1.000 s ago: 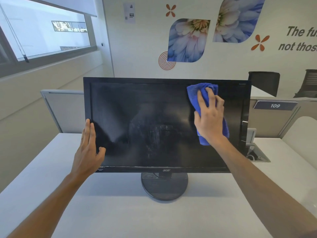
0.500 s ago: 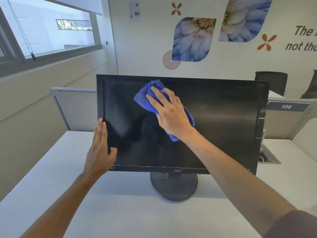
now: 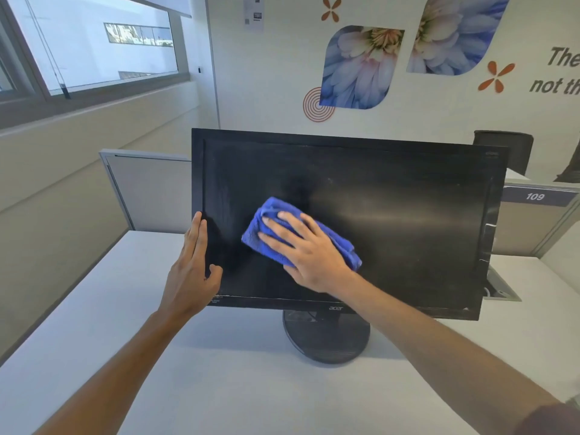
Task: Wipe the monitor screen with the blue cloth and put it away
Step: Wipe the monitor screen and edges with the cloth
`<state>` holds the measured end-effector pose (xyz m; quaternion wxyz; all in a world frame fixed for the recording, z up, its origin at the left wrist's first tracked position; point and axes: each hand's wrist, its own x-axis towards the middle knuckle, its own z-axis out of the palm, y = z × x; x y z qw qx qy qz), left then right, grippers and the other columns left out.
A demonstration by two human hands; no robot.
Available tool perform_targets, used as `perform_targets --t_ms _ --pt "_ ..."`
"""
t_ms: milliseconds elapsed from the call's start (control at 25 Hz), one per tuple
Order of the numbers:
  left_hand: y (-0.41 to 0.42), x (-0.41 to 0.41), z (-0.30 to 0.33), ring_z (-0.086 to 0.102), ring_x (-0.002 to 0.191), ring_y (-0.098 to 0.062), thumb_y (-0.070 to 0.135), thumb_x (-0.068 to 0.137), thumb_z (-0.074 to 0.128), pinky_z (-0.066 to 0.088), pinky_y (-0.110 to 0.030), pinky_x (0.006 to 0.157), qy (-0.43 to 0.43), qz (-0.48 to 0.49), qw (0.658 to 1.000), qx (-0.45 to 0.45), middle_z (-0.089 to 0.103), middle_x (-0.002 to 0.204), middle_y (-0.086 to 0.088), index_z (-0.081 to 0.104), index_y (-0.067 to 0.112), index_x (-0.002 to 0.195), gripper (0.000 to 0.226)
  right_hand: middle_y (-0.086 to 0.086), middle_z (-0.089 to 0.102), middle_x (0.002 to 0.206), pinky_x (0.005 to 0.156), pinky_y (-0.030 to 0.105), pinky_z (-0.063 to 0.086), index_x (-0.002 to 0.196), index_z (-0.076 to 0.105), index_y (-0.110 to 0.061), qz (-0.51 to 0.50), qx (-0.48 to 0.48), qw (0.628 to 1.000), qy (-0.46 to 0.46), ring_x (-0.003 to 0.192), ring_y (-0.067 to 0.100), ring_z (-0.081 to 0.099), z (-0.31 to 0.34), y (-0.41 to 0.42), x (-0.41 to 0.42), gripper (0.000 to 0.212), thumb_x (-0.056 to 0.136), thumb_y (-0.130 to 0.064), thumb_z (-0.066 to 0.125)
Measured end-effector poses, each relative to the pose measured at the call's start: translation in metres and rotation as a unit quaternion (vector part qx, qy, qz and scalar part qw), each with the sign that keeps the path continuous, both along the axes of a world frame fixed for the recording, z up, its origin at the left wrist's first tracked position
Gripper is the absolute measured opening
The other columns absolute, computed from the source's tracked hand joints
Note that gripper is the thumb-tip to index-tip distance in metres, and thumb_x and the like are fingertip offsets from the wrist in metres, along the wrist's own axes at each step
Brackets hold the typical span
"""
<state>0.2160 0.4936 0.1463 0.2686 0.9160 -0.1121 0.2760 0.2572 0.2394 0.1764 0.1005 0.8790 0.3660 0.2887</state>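
A black monitor [image 3: 408, 215] stands on a round base [image 3: 326, 337] on the white desk [image 3: 219, 387]. Its dark screen shows faint smears. A bunched blue cloth [image 3: 273, 208] lies against the lower left part of the screen. My right hand [image 3: 304, 249] presses on the cloth with fingers spread flat, covering most of it. My left hand [image 3: 191, 271] rests on the monitor's left edge, fingers straight along the bezel and thumb on the front of the frame.
A grey partition [image 3: 150, 189] stands behind the desk at the left. A panel marked 109 [image 3: 535, 196] and a cable opening [image 3: 499, 287] are at the right. Black chair backs [image 3: 505, 149] show behind. A window runs along the left wall.
My right hand has swept the cloth from the screen's upper right across to the upper left, then down to the lower left. My left hand has stayed on the left edge.
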Motion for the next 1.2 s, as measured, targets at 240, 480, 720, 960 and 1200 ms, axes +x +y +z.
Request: perform_targets --t_ms 240,480,720,960,1200 --pt "0.004 0.003 -0.006 0.027 0.143 -0.030 0.003 0.080 0.057 0.033 -0.007 0.068 -0.010 -0.020 1.000 -0.003 -0.002 0.162 0.002 0.005 0.014 0.153 0.091 -0.003 0.029 0.158 0.118 0.045 0.018 0.148 0.036 -0.026 0.066 -0.119 0.990 0.027 0.147 0.023 0.022 -0.049 -0.008 -0.021 0.061 0.091 -0.033 0.056" --pt "0.005 -0.002 -0.001 0.027 0.143 -0.023 0.011 0.080 0.049 0.036 -0.011 0.070 0.012 -0.027 0.999 -0.022 -0.005 0.161 0.011 0.002 0.020 0.153 0.087 0.002 0.035 0.156 0.107 0.038 0.030 0.144 0.046 -0.020 0.056 0.092 0.993 -0.045 0.143 0.023 0.031 0.038 0.038 -0.006 0.052 0.092 -0.020 0.044" --pt "0.014 -0.009 0.002 0.057 0.106 -0.015 0.020 0.085 0.038 0.048 -0.029 0.071 0.039 -0.037 0.998 -0.036 -0.001 0.160 0.020 0.003 0.028 0.153 0.077 0.003 0.027 0.159 0.109 0.046 0.030 0.148 0.039 -0.020 -0.076 0.104 0.991 -0.039 0.145 0.025 0.026 0.115 0.108 0.048 0.063 0.088 -0.037 0.052" --pt "0.010 -0.013 -0.002 0.046 0.101 -0.024 0.012 0.079 0.035 0.037 -0.010 0.072 0.045 -0.027 0.994 -0.094 0.005 0.162 0.009 0.006 0.023 0.153 0.081 0.000 0.023 0.160 0.110 0.051 0.028 0.148 0.036 -0.020 -0.078 0.089 0.993 -0.010 0.145 0.025 0.021 0.070 0.118 0.031 0.064 0.087 -0.020 0.056" --pt "0.016 -0.015 -0.010 0.026 0.136 0.001 0.009 0.077 0.032 0.030 -0.010 0.101 0.031 -0.050 0.988 -0.140 0.012 0.161 0.004 0.017 0.018 0.152 0.077 0.002 0.036 0.152 0.103 0.050 0.039 0.138 0.049 -0.020 -0.047 0.084 0.995 0.033 0.136 0.026 0.032 -0.007 0.118 -0.014 0.061 0.080 -0.018 0.068"
